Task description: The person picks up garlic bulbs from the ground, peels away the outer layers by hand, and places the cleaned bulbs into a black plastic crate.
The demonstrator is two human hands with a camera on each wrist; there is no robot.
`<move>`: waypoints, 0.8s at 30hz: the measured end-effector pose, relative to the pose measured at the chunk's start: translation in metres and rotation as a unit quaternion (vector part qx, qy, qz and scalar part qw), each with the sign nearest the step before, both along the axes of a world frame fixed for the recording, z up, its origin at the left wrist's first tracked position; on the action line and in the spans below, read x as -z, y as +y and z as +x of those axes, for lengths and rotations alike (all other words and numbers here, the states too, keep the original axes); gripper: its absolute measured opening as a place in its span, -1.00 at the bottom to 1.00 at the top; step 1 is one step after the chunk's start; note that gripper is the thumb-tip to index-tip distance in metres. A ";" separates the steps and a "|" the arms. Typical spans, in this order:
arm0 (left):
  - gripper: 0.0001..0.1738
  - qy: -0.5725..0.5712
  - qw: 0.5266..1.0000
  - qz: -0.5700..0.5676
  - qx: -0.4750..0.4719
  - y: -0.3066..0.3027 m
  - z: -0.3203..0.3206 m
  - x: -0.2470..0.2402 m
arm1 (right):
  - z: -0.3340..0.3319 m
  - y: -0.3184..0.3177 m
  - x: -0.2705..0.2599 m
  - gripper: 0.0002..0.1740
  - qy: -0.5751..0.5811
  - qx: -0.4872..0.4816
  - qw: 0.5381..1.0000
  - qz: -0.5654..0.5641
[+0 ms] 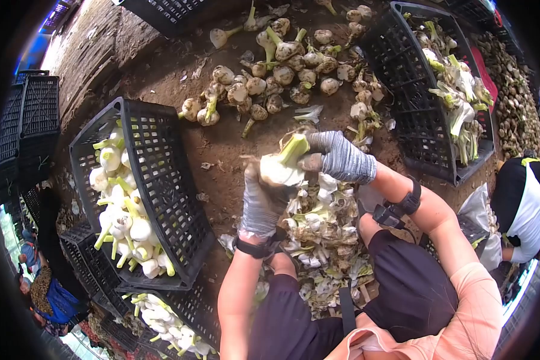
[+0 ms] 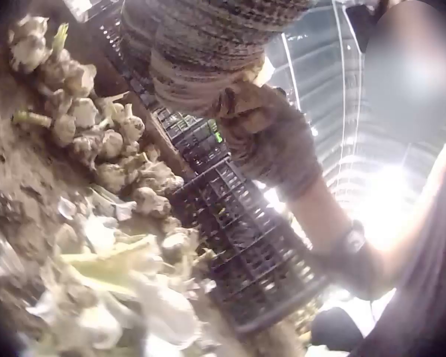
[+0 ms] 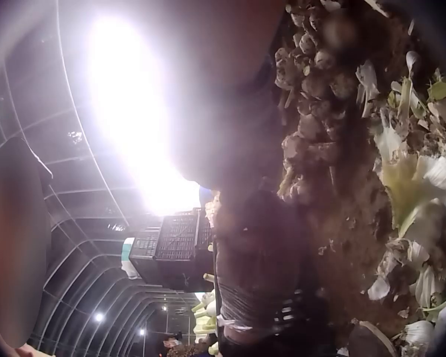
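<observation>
In the head view a pale garlic bulb (image 1: 277, 172) with a short green cut stem (image 1: 295, 148) is held up between both gloved hands. My left hand (image 1: 260, 205) grips the bulb from below and the left, its thumb up along the side. From the right, my right hand (image 1: 344, 159) pinches at the base of the stem with thumb and fingers. Both gloves are grey and soiled. Beneath the hands lies a heap of peeled-off garlic skins (image 1: 321, 225). In the left wrist view the right hand (image 2: 271, 137) shows beyond the left glove (image 2: 201, 52); the bulb is mostly hidden there.
Dirty, unpeeled garlic bulbs (image 1: 255, 86) lie ahead on the earth floor. A black crate (image 1: 168, 180) of clean white bulbs stands at left, another crate (image 1: 396, 78) with leafy garlic at right. More white garlic (image 1: 165, 321) fills a crate at lower left. Another person (image 1: 525, 198) crouches far right.
</observation>
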State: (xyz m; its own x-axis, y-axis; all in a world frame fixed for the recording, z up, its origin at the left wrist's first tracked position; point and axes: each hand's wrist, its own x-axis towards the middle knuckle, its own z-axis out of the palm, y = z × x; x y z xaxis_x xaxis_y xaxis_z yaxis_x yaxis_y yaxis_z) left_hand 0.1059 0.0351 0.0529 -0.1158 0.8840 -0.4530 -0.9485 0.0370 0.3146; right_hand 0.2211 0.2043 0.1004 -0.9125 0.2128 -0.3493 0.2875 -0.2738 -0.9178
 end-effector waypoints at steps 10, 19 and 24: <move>-0.13 0.431 0.892 -0.095 -0.091 0.012 0.019 -0.009 | -0.004 -0.024 0.020 -0.57 -0.039 0.103 0.980 -0.164; -0.35 0.725 0.672 -0.088 -0.123 0.006 0.015 -0.007 | 0.002 -0.039 0.022 -0.65 -0.012 0.083 0.996 0.038; -0.54 0.604 0.775 -0.158 -0.097 0.006 0.007 -0.014 | 0.004 -0.035 0.018 -0.64 -0.050 0.012 0.982 0.184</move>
State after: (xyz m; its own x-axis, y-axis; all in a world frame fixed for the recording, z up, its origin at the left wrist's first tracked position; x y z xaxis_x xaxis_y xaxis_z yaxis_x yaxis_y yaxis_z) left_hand 0.1131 0.0415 0.0665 -0.7415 0.6634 -0.1006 0.0334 0.1862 0.9819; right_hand 0.2256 0.1696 0.0828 -0.8707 0.3629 -0.3321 0.3782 0.0621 -0.9237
